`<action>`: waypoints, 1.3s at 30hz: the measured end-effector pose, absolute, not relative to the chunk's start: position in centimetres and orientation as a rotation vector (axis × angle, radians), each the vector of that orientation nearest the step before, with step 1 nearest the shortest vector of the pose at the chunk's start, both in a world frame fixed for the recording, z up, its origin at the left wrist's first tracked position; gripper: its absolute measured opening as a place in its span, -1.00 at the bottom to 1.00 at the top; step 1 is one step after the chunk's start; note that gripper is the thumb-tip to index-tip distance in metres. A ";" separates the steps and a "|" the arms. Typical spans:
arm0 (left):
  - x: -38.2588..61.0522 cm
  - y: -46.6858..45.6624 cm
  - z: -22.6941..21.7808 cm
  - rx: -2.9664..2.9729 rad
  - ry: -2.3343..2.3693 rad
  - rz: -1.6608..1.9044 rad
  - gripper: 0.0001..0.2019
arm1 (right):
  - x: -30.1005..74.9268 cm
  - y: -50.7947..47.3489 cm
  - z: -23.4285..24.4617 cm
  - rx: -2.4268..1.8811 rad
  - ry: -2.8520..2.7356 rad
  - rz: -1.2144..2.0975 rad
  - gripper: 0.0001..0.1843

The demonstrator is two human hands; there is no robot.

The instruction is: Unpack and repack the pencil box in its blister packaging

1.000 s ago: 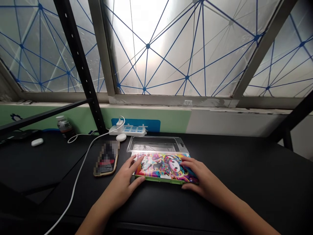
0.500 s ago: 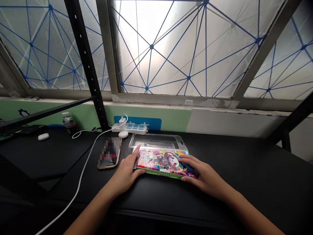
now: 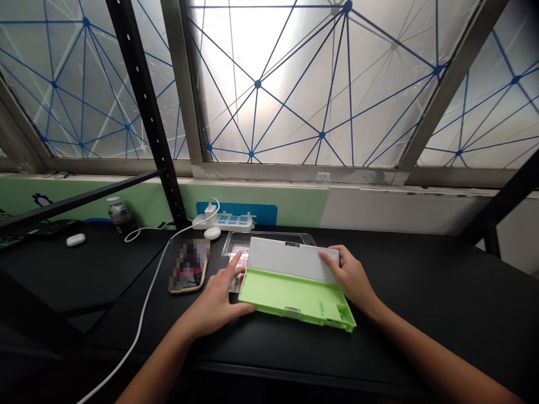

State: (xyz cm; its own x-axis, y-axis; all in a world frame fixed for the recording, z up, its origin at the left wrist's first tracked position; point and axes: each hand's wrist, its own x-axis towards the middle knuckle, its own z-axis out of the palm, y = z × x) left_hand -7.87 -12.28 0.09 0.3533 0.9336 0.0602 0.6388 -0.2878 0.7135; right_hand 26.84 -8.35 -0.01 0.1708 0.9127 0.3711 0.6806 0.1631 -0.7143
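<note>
Clear tray: partly hidden behind raised lid
Right hand: pinching lid's right end
Left hand: fingers apart, thumb touching green case

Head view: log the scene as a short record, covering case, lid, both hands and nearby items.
Case: open, green inside
Lid: raised, pale inner face showing
Left hand: fingers spread, thumb at the case's front left corner
Right hand: gripping the lid's right end, thumb on its inner face
Beyond the lid: clear plastic packaging, partly hidden
Left of the case: phone
</note>
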 end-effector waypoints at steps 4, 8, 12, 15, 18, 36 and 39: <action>-8.1 -12.6 0.2 1.980 1.354 0.656 0.09 | 27.5 -9.5 -0.2 -1.437 -1.594 0.395 -0.58; -8.1 -12.7 0.1 1.965 1.370 0.708 -0.02 | 28.5 -11.6 0.3 -1.384 -1.758 0.384 -0.51; -7.7 -12.6 0.3 1.972 1.459 0.741 -0.44 | 28.9 -13.0 0.2 -1.191 -1.960 0.516 -0.31; -7.2 -12.5 0.6 1.989 1.511 0.769 -0.55 | 28.3 -13.3 -0.2 -1.261 -2.046 0.484 -0.25; -7.1 -12.5 0.5 2.039 1.506 0.792 -0.54 | 27.6 -13.0 -0.7 -1.364 -1.968 0.424 -0.24; -7.4 -11.9 -1.4 2.200 1.622 0.813 -0.49 | 26.2 -10.6 -0.1 -1.788 -1.972 0.357 -0.46; -7.4 -12.1 -1.6 2.237 1.561 0.801 -0.40 | 26.5 -10.6 0.0 -1.757 -2.010 0.169 -0.54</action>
State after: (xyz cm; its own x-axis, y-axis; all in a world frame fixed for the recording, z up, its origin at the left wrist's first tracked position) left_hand -7.37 -12.06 -1.64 0.2553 0.9279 0.2717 0.7621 -0.3661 0.5340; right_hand 26.49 -10.61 0.03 -0.0762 0.9627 0.2597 0.9059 0.1757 -0.3853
